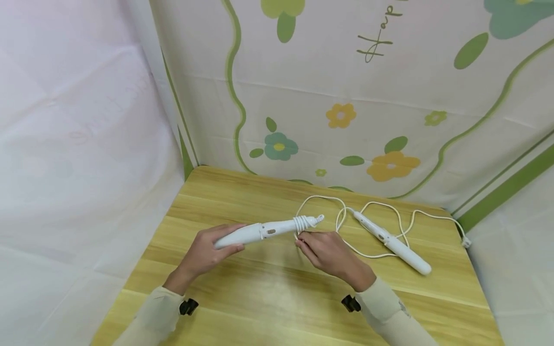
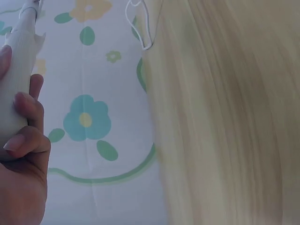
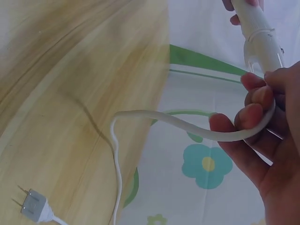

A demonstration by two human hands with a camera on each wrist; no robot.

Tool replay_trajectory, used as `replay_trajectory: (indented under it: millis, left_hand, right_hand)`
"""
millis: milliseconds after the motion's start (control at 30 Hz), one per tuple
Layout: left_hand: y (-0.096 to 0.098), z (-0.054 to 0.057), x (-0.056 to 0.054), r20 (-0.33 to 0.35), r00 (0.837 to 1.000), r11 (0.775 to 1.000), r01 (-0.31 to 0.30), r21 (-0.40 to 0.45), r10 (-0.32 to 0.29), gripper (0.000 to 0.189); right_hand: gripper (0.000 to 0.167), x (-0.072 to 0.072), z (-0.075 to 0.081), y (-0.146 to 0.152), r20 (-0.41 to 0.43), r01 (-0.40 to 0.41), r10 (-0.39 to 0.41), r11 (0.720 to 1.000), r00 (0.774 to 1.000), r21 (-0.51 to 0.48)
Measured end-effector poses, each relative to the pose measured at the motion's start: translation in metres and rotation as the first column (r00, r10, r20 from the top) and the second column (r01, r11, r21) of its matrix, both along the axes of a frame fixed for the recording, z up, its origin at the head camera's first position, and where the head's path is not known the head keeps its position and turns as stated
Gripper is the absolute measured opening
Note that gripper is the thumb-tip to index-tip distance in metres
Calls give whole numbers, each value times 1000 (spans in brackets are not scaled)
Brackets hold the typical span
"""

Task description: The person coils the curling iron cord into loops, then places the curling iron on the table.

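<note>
A white hair straightener is held off the table by my left hand, fingers and thumb around its thick end. Several turns of its white cord wrap the narrow end. My right hand is just below those turns, fingers curled around the cord. In the right wrist view, the gripped cord loops out of the fingers and down towards the table. The left wrist view has the straightener's wide body against my left palm.
A second white hair straightener lies on the right of the wooden table, loose cord looping around it. A two-pin plug is at the table's right edge. Flower-patterned cloth hangs behind the table.
</note>
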State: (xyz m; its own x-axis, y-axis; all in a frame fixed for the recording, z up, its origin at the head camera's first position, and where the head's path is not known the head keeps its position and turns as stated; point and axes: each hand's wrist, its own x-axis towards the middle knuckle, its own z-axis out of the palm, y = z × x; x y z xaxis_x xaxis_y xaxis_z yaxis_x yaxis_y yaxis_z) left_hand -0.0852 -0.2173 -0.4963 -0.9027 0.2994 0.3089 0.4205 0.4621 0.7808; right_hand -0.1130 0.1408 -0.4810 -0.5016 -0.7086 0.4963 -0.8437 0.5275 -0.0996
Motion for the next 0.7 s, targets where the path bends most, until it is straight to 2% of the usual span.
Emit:
replay_trajectory:
  millis: [100,167,233,333,400,433,467,600,700]
  left_hand:
    - [2,0,-1,-80,997,999,-18,-47,14,51]
    - [3,0,-1,-156,988,996,-28,-80,15,53]
    - [3,0,-3,-263,965,992,-48,-120,15,56]
    - [3,3,-5,-409,912,982,-102,-161,28,59]
    - [1,5,-7,-462,885,974,-152,-167,59,62]
    - [-1,6,-8,-473,877,971,-176,-162,80,63]
    - [-3,6,-8,-479,872,967,-201,-154,105,63]
    - [-12,5,-9,-458,870,950,-275,-145,182,64]
    - [-16,1,-10,-446,882,943,-266,-200,154,62]
  right_hand:
    - [26,0,-1,0,-9,9,-9,1000,1000,-21]
    - [24,0,-1,1,-12,16,-16,999,1000,-28]
    - [23,1,1,1,-8,27,-28,999,1000,-35]
    - [21,1,6,1,13,47,-46,998,999,-51]
    - [20,3,9,1,39,51,-49,996,998,-66]
    - [18,4,11,1,52,51,-47,996,998,-73]
    - [17,5,13,2,63,50,-45,996,997,-76]
    - [10,8,18,4,82,26,-18,996,996,-90]
    - [13,8,21,7,45,5,0,994,999,-108]
